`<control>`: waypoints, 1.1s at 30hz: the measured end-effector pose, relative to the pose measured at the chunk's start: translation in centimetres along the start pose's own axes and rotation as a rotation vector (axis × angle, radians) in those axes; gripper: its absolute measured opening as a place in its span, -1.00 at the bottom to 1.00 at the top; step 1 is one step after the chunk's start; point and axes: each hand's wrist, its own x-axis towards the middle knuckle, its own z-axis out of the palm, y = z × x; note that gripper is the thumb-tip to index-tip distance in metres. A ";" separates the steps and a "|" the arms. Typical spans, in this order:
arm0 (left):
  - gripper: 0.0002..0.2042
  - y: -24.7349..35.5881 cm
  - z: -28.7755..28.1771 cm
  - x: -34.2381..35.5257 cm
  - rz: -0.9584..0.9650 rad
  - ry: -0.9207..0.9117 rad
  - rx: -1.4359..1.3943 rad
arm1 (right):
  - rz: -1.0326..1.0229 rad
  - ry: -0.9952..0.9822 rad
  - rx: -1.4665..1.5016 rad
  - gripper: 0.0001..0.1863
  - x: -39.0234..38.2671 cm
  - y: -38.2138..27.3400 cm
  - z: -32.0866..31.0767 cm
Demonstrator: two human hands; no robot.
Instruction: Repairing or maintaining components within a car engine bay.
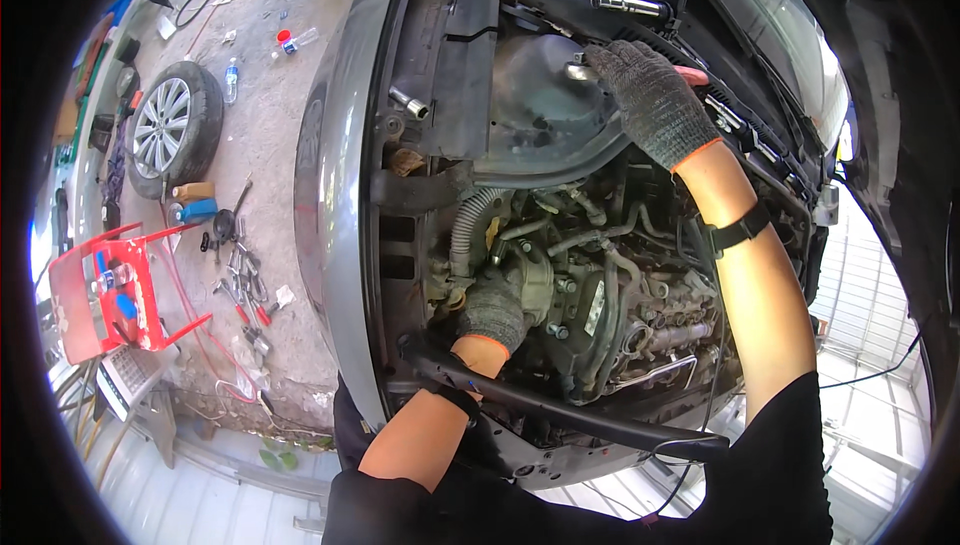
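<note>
Both my hands wear grey knit gloves with orange cuffs, in the open engine bay of a grey car. My right hand [650, 100] is closed over a ratchet wrench on the dark strut tower [535, 95]. The wrench's chrome head [580, 68] shows past my fingers, and its red handle end [692, 76] on the other side. Down among the engine parts, my left hand [495, 300] lies beside a metal bracket [536, 285] and below a ribbed grey hose [468, 230]. Its fingertips are mostly hidden there.
A chrome socket [408, 102] lies near the fender, and a socket extension [630, 7] at the far side. A black bar [570, 415] crosses before my left forearm. On the floor at left are a wheel [172, 130], a red stool [150, 290] and scattered hand tools [245, 280].
</note>
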 end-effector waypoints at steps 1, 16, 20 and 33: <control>-0.06 0.0 0.1 -0.1 0.019 0.041 0.007 | 0.112 -0.130 0.097 -0.38 0.2 0.3 -0.1; -0.04 -0.6 1.5 0.8 -0.029 0.021 0.032 | 0.134 -0.469 0.485 -0.65 13.4 -15.1 -2.8; -0.04 -0.5 2.1 1.5 0.021 -0.056 0.021 | -0.001 -0.531 0.236 -0.69 12.9 -14.9 -2.9; -0.01 0.2 0.0 1.1 -0.019 -0.051 -0.013 | 0.518 -0.357 0.374 -0.69 10.9 -13.4 -3.9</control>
